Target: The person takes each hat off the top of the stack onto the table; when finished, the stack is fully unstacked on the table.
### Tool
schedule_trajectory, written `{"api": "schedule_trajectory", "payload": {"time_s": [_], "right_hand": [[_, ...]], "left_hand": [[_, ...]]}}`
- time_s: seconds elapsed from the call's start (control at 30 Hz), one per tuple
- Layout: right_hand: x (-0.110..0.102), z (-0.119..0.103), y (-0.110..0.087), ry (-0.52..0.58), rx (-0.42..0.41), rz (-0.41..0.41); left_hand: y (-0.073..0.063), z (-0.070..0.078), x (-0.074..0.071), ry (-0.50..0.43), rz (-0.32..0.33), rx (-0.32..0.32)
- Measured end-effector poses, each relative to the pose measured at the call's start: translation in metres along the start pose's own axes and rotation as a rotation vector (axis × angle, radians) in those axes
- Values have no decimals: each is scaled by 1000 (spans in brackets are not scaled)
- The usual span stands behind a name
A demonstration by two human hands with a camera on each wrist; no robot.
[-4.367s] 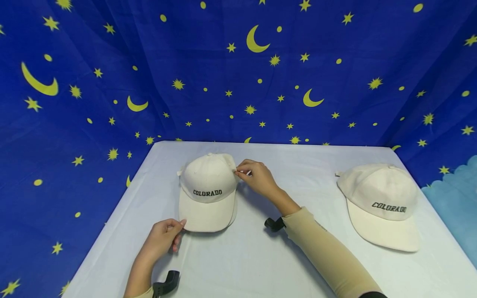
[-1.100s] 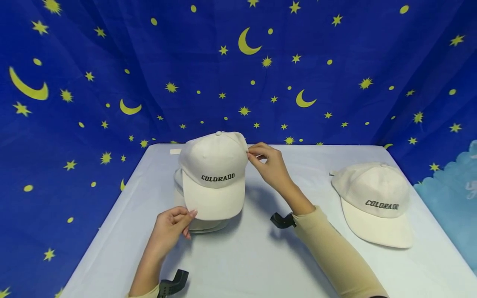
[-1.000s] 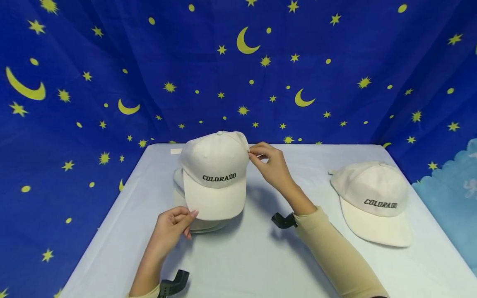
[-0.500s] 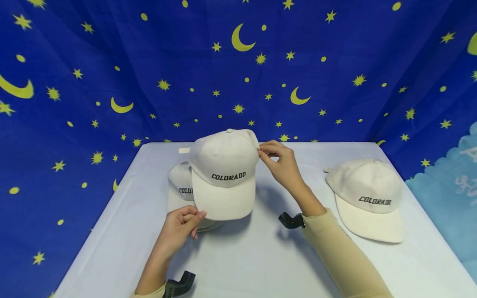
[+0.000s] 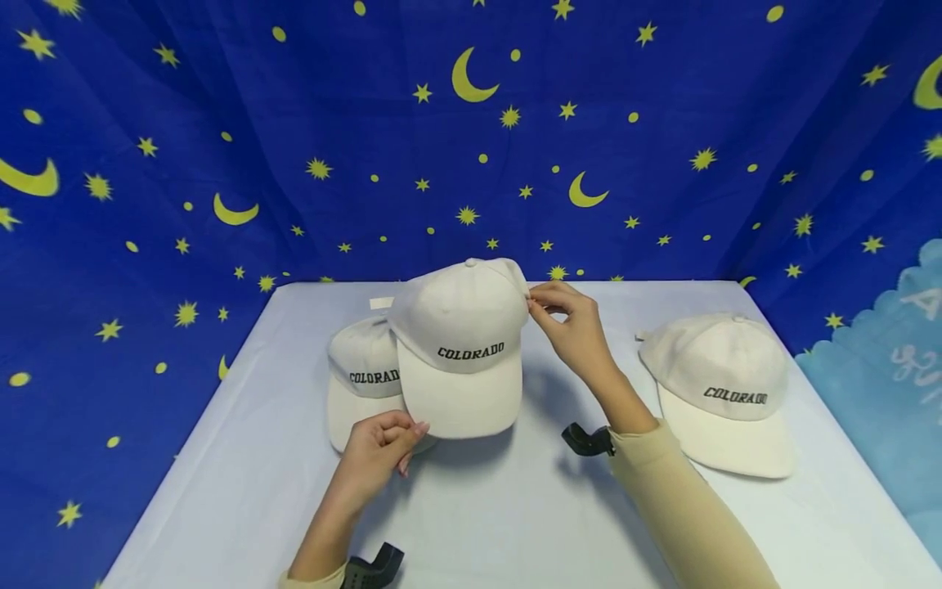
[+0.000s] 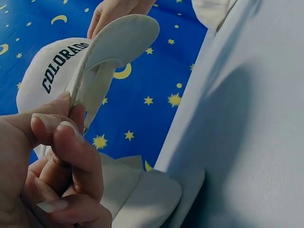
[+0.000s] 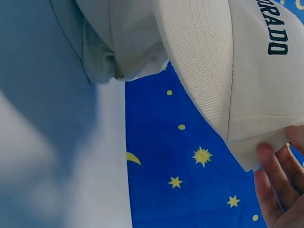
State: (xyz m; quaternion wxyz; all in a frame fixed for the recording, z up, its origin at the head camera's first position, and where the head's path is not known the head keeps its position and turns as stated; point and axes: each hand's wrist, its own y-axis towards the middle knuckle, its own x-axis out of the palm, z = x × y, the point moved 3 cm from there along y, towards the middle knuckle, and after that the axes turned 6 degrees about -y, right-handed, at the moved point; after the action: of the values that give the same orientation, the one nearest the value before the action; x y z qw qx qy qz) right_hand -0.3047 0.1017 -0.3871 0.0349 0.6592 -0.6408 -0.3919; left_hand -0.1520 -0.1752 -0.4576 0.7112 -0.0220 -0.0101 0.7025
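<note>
A cream baseball cap (image 5: 464,327) lettered COLORADO is held up off the table, its front facing me. My left hand (image 5: 375,454) pinches the left corner of its brim between thumb and fingers. At the right side of the crown, my right hand (image 5: 577,331) pinches the lower edge; the right wrist view shows those fingertips on the sweatband (image 7: 270,142). Behind and left of it sits a matching cap (image 5: 361,348), partly covered by the raised one. More than one brim (image 6: 156,199) shows there in the left wrist view, so caps are stacked.
Another COLORADO cap (image 5: 717,360) rests on the right of the white table (image 5: 515,523). A small pale tag or strap (image 5: 380,303) shows behind the raised cap. Blue cloth (image 5: 353,98) with yellow stars and moons hangs around the back and sides.
The cap was lifted off the stack and carried to the right by both hands, uncovering the lettered cap below. Both hands keep their pinch; the view has shifted slightly.
</note>
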Motion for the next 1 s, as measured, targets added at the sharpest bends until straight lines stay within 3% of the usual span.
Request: {"api": "schedule_trajectory", "payload": {"time_s": [0.2, 0.63, 1.0], "right_hand": [[-9, 6, -5, -4, 4, 15], [-23, 21, -14, -43, 8, 56], [-34, 28, -22, -22, 14, 100]], "left_hand": [[4, -1, 7, 1, -23, -9], [15, -2, 21, 97, -107, 12], [22, -2, 30, 113, -146, -19]]}}
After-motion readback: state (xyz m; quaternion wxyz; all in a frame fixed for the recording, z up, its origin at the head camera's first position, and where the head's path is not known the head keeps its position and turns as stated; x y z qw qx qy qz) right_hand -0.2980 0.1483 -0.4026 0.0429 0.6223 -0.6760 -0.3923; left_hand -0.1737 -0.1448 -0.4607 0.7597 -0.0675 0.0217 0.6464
